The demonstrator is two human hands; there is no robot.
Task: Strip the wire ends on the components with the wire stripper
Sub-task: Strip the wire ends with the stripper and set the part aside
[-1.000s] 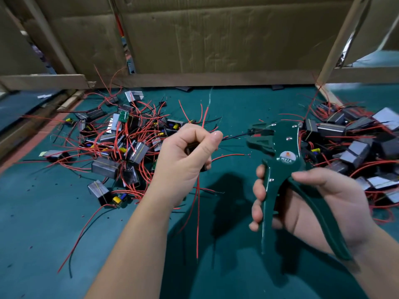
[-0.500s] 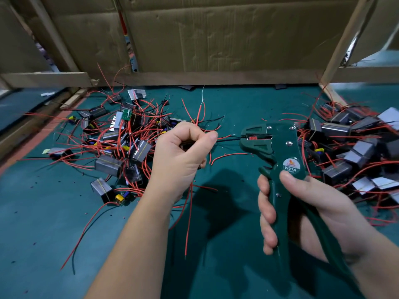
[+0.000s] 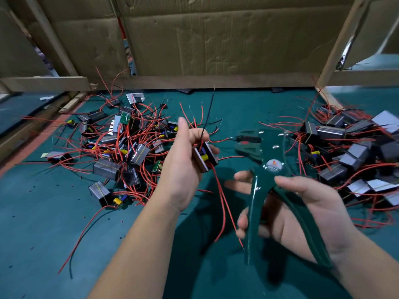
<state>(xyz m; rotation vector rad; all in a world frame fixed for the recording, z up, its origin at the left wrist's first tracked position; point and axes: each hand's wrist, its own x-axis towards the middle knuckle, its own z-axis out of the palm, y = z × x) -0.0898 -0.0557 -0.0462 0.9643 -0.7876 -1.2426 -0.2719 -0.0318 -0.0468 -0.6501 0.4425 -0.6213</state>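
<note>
Between 2 piles [image 3: 121, 152] [image 3: 356, 154], left hand [image 3: 183, 169] clamps a component [image 3: 204, 156], right hand [image 3: 302, 212] fingers [image 3: 241, 222] wrap the wire stripper [image 3: 272, 167].

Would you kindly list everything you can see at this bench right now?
wire stripper: one, dark green, in the right hand
held component: one, grey-black, red and black wires, in the left hand
left pile: many components, grey with red wires, mat's left
right pile: many components, same colours, mat's right
mat: one, teal, under everything
cardboard: several sheets, brown, behind
wooden beams: several, pale, back edge
left hand: grips the held component
right hand: holds the wire stripper
</note>
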